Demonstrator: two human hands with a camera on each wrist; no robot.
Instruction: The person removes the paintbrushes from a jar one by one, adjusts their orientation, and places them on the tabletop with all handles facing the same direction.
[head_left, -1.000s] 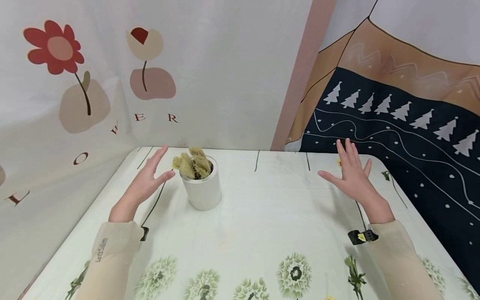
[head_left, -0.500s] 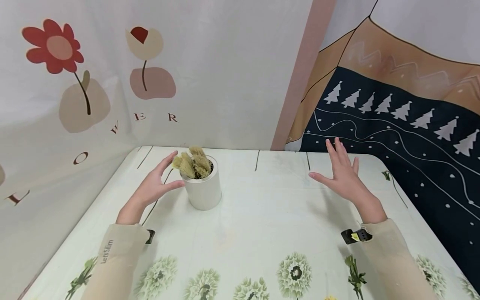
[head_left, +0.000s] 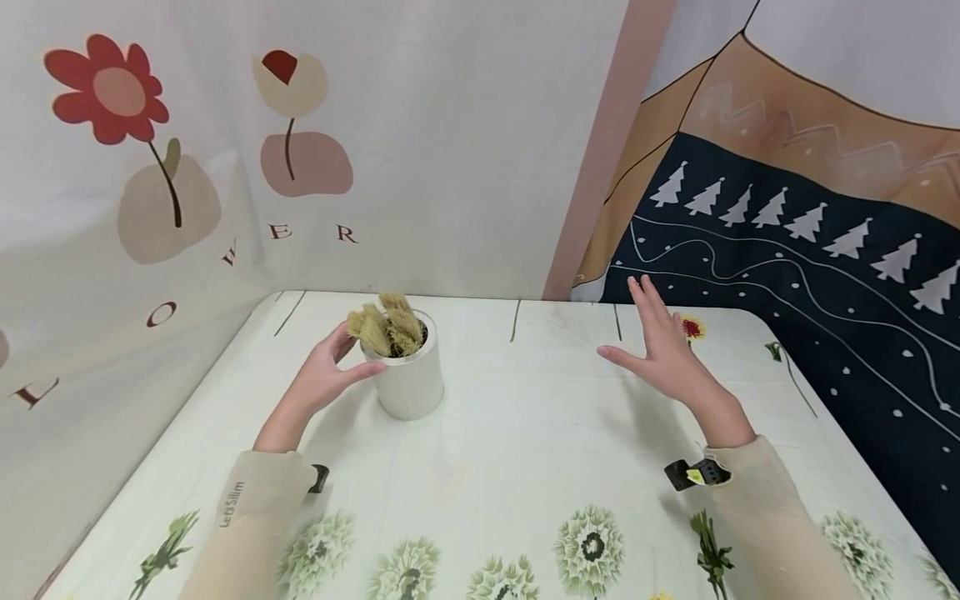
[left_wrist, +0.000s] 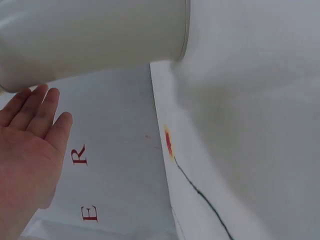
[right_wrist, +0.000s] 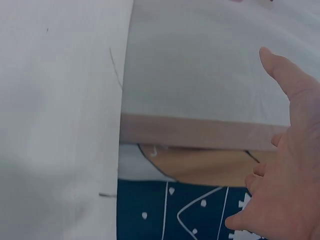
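While left hand flanks pot, right hand hovers

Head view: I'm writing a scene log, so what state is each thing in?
Tabletop: flat
White pot: upright on the tabletop
Dried tufts: standing in the pot, leaning left
Left hand: beside the pot; contact unclear
Right hand: raised over the tabletop, fingers straight, holding nothing
Right wrist device: worn at the cuff
Backdrop: hanging, lightly creased

White pot, olive-yellow plant; white tablecloth, green flower print; beige sleeves; navy backdrop, white trees
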